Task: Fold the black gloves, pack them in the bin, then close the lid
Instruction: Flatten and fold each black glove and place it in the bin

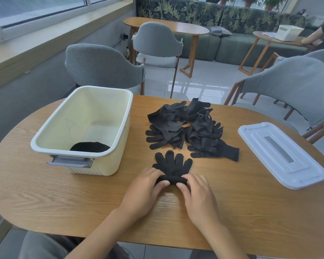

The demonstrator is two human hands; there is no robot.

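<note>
1. A single black glove (173, 165) lies flat on the wooden worktop (64, 199) just below the middle of the frame, its fingers spread and pointing toward the top of the frame.
2. The cuff end of that glove is rolled into a tight tube, lying crosswise at its lower edge.
3. The left hand (144, 191) grips the left end of the roll, thumb on the near side and fingers curled over the top.
4. The right hand (196, 195) grips the right end of the roll the same way; the two hands sit close together with the roll between them.
5. A loose pile of black gloves (187, 128) sits on the worktop just above the single glove, near the centre of the frame, tangled and unfolded.
6. The cream bin (45, 135) stands open at the left of the frame, a grey handle on its near wall.
7. Inside the bin, at the lower edge of its floor, a dark bundle (90, 147) rests against the near wall.
8. The white lid (281, 154) lies flat on the worktop at the right of the frame, well apart from the bin, with the pile between them.
9. Grey chairs (103, 66) stand beyond the worktop in the upper part of the frame.
</note>
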